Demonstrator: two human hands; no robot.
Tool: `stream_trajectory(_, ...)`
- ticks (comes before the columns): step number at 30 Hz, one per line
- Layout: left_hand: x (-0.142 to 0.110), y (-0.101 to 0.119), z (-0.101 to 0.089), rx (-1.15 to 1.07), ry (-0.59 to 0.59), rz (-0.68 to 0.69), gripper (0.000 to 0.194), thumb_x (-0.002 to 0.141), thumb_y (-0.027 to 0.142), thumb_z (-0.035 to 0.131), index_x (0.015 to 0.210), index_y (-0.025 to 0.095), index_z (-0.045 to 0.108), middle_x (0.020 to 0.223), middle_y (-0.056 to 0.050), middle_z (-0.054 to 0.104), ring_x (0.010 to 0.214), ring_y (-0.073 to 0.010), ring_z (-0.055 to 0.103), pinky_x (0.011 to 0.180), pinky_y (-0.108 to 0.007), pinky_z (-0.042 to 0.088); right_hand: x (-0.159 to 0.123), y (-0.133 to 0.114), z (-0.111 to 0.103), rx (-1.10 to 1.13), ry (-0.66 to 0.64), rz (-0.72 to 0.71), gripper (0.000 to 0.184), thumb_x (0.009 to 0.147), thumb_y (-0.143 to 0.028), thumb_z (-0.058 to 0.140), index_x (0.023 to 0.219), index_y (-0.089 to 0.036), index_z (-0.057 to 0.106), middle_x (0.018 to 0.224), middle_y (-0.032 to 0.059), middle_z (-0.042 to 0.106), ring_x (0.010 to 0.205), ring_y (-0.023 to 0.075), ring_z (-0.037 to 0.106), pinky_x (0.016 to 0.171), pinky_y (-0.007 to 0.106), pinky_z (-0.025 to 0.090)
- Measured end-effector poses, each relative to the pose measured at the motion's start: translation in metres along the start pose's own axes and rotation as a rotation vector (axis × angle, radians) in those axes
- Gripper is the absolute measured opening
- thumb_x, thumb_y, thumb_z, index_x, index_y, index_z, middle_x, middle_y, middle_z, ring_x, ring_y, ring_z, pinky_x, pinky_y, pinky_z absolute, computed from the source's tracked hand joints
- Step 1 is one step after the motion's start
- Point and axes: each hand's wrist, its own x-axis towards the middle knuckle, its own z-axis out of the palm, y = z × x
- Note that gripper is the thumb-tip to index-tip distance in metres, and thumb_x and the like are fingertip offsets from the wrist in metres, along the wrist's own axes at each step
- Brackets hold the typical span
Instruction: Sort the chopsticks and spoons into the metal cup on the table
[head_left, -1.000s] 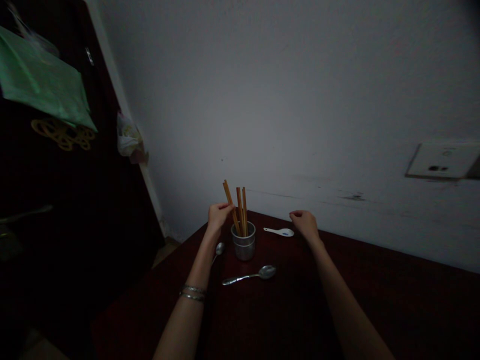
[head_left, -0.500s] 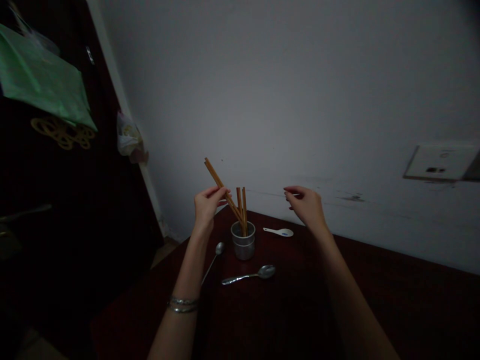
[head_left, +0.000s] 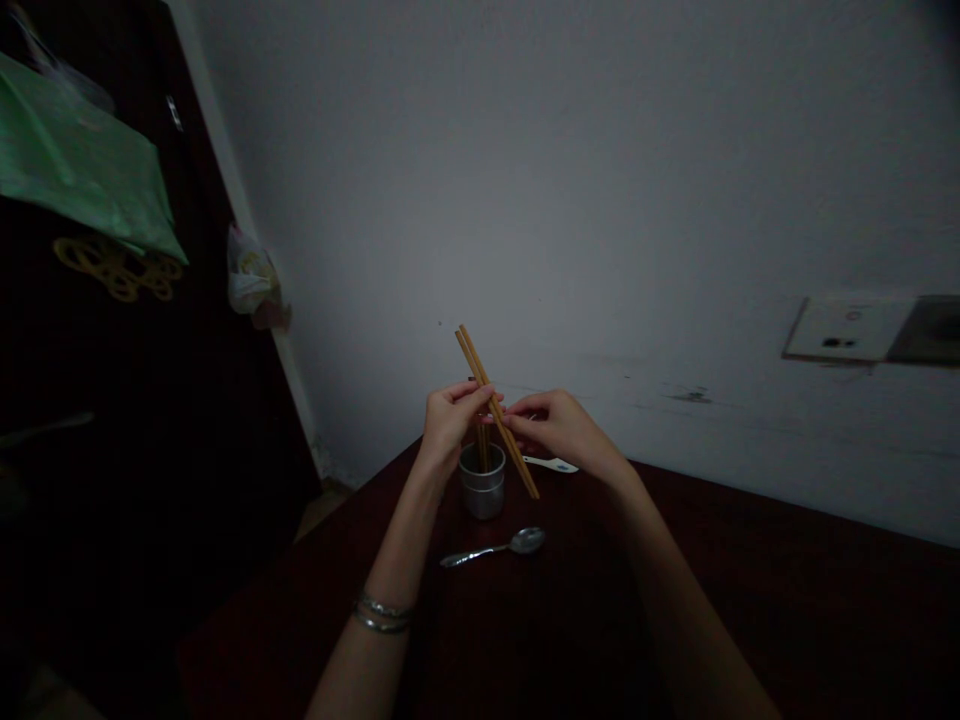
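A pair of wooden chopsticks (head_left: 523, 472) slants down to the right, pinched near the middle in my left hand (head_left: 446, 422). From the other side, the fingers of my right hand (head_left: 564, 432) close on the same pair just below. Behind and under them stands a metal cup (head_left: 482, 498) with more chopsticks (head_left: 482, 455) upright in it, their tops hidden by my left hand. The held pair's lower ends are outside the cup, to its right. A metal spoon (head_left: 527, 541) lies in front of the cup. Partly behind my right hand rests a white spoon (head_left: 561, 466).
The dark red table (head_left: 600, 600) meets a pale wall (head_left: 600, 200) with a socket plate (head_left: 847, 330) at right. At left is a dark door (head_left: 150, 450) with a green cloth (head_left: 82, 150) hanging on it; a plastic bag (head_left: 251, 275) hangs beside it.
My left hand has lifted the chopsticks out of the cup and moved right. My right hand has come in left to meet them. My left arm now hides the long-handled spoon.
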Motion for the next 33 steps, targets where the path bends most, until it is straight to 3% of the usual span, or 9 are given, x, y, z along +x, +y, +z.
stream_trajectory(9,-0.002,0.006,0.003,0.029,-0.004,0.061,0.032,0.064,0.036,0.068,0.080,0.008,0.064,0.075,-0.010,0.066,0.064,-0.0148,0.062,0.054,-0.023,0.049,-0.015,-0.007,-0.006,0.048,0.069,0.088,0.025,0.066,-0.033,0.061,0.076,-0.010,0.063,0.061,0.0031,0.063,0.046,0.0075,0.054,0.044,0.018,0.046)
stream_trajectory(15,-0.008,0.010,0.004,0.217,-0.027,0.085,0.025,0.068,0.030,0.064,0.081,0.009,0.063,0.072,-0.010,0.066,0.057,-0.0138,0.061,0.049,-0.022,0.046,-0.033,0.038,-0.022,-0.017,0.149,0.292,0.014,0.065,-0.025,0.059,0.069,-0.011,0.060,0.057,0.0024,0.062,0.045,0.0089,0.055,0.042,0.018,0.047)
stream_trajectory(18,-0.018,0.001,0.006,0.457,-0.234,0.027,0.020,0.070,0.029,0.059,0.074,0.010,0.065,0.064,-0.008,0.065,0.051,-0.0124,0.058,0.045,-0.021,0.042,-0.047,0.074,-0.027,-0.105,0.062,0.428,0.010,0.065,-0.022,0.058,0.061,-0.012,0.058,0.047,-0.0004,0.057,0.039,0.0078,0.051,0.039,0.017,0.044)
stream_trajectory(22,-0.036,-0.014,0.005,0.830,-0.755,-0.111,0.016,0.069,0.027,0.060,0.067,0.012,0.066,0.057,-0.004,0.063,0.048,-0.0109,0.055,0.046,-0.020,0.040,-0.061,0.109,-0.026,-0.232,-0.060,0.539,0.010,0.064,-0.019,0.059,0.056,-0.013,0.056,0.041,-0.0019,0.054,0.035,0.0073,0.049,0.036,0.016,0.039)
stream_trajectory(25,-0.049,-0.025,-0.002,1.097,-1.041,-0.179,0.011,0.066,0.021,0.060,0.064,0.013,0.067,0.054,-0.002,0.062,0.045,-0.0104,0.052,0.046,-0.021,0.039,-0.064,0.124,-0.023,-0.283,-0.068,0.568,0.011,0.064,-0.018,0.059,0.056,-0.013,0.055,0.040,-0.0021,0.054,0.034,0.0072,0.049,0.036,0.016,0.039)
stream_trajectory(29,-0.069,-0.035,-0.015,1.400,-1.242,-0.207,0.009,0.065,0.020,0.062,0.064,0.013,0.067,0.049,-0.001,0.058,0.041,-0.0103,0.048,0.045,-0.022,0.038,-0.062,0.141,-0.015,-0.350,-0.013,0.600,0.012,0.064,-0.019,0.058,0.054,-0.014,0.054,0.038,-0.0018,0.053,0.034,0.0087,0.050,0.035,0.016,0.039)
stream_trajectory(33,-0.093,-0.039,-0.021,1.646,-1.279,-0.159,0.015,0.063,0.026,0.063,0.071,0.014,0.068,0.057,-0.005,0.061,0.048,-0.0144,0.053,0.046,-0.024,0.040,-0.062,0.155,-0.008,-0.362,0.023,0.611,0.012,0.064,-0.018,0.058,0.054,-0.015,0.050,0.037,-0.0030,0.050,0.034,0.0090,0.049,0.035,0.017,0.039)
